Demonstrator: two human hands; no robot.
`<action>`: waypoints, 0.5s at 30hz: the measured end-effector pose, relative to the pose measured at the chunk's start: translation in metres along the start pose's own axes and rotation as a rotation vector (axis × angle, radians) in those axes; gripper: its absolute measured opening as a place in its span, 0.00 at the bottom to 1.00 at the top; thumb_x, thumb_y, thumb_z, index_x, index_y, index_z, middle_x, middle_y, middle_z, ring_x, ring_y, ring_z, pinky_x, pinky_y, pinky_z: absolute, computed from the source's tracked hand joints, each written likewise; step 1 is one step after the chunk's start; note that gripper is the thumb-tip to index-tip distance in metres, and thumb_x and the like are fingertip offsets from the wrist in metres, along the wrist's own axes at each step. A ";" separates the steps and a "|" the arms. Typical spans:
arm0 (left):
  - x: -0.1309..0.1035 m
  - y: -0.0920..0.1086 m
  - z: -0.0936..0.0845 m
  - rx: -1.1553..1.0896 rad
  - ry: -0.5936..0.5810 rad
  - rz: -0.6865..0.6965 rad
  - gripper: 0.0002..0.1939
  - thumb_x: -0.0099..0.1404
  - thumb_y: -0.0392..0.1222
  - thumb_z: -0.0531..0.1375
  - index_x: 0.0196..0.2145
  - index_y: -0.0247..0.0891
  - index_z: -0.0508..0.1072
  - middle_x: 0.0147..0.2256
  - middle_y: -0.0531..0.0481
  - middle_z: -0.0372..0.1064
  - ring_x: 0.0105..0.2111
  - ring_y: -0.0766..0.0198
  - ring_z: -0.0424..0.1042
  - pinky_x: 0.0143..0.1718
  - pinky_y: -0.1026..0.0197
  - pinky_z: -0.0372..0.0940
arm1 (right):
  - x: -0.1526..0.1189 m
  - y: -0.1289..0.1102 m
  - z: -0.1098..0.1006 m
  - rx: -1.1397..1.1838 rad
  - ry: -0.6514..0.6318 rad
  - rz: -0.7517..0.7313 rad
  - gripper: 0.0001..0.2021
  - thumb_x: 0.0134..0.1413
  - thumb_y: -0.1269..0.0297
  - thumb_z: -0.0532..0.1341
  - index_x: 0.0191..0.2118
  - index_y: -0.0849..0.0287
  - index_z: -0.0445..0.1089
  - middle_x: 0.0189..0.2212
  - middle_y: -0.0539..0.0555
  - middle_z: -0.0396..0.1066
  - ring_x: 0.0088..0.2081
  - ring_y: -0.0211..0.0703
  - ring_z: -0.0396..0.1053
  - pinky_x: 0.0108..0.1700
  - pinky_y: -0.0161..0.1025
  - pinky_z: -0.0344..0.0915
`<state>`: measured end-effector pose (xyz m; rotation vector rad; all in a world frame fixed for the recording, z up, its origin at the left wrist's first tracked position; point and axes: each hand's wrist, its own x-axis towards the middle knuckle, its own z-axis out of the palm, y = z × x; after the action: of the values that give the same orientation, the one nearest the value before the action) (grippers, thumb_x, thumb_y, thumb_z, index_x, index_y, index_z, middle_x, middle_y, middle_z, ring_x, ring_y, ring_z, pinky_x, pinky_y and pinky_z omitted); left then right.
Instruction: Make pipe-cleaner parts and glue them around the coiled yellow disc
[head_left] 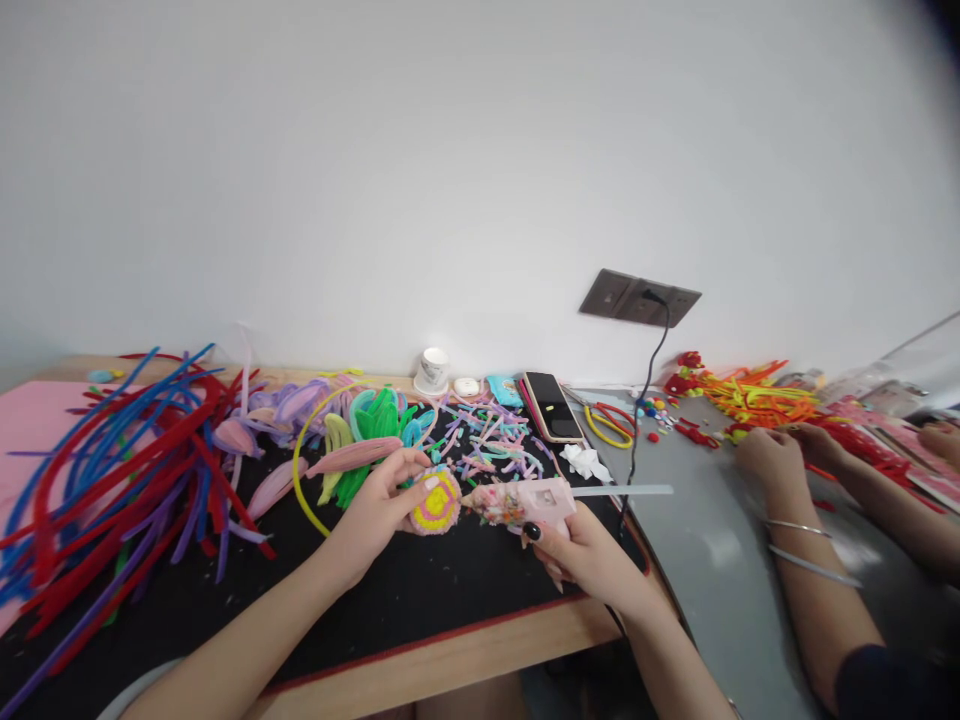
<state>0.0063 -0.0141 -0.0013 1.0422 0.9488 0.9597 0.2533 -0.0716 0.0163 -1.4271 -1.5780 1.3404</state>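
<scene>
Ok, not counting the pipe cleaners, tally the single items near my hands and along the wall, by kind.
Glue gun: 1
Coiled pink and yellow disc: 1
Phone: 1
Small white cup: 1
Wall socket plate: 1
Total: 5

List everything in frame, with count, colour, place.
spiral disc: one, pink and yellow, in left hand
glue gun: one, pink, in right hand, nozzle at disc
pipe cleaners: many, red, blue, purple, left of mat
phone: one, black, mat's far edge
cup: one, white, by wall
co-worker's hands: two, at orange pile on the right
left hand: fingers closed on disc
right hand: gripping gun
</scene>
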 end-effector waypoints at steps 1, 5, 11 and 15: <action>0.000 0.001 0.000 -0.007 0.006 -0.005 0.19 0.53 0.48 0.64 0.38 0.40 0.61 0.39 0.51 0.66 0.28 0.64 0.71 0.23 0.63 0.68 | 0.000 -0.001 0.000 0.002 -0.003 0.004 0.15 0.54 0.53 0.56 0.27 0.60 0.59 0.15 0.43 0.52 0.16 0.30 0.48 0.18 0.29 0.51; -0.001 0.003 0.002 -0.037 0.020 -0.015 0.20 0.51 0.48 0.65 0.37 0.39 0.61 0.37 0.51 0.67 0.28 0.63 0.71 0.23 0.62 0.68 | -0.002 -0.007 0.002 0.016 -0.010 0.018 0.15 0.54 0.52 0.56 0.27 0.59 0.57 0.15 0.43 0.50 0.16 0.30 0.47 0.18 0.30 0.50; -0.001 0.002 0.002 -0.061 0.031 -0.008 0.19 0.52 0.47 0.65 0.36 0.39 0.61 0.33 0.53 0.67 0.26 0.64 0.71 0.23 0.62 0.68 | -0.004 -0.007 0.002 -0.007 -0.029 0.010 0.16 0.55 0.52 0.55 0.26 0.59 0.56 0.15 0.43 0.50 0.16 0.29 0.47 0.18 0.29 0.50; -0.001 0.002 0.001 -0.069 0.034 -0.008 0.18 0.52 0.47 0.64 0.36 0.40 0.61 0.31 0.55 0.68 0.23 0.66 0.70 0.21 0.63 0.67 | -0.006 -0.008 0.002 0.000 -0.023 0.009 0.16 0.55 0.52 0.55 0.26 0.59 0.55 0.15 0.43 0.49 0.17 0.29 0.47 0.18 0.29 0.49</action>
<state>0.0069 -0.0148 0.0013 0.9659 0.9404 0.9998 0.2497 -0.0768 0.0240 -1.4255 -1.5881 1.3665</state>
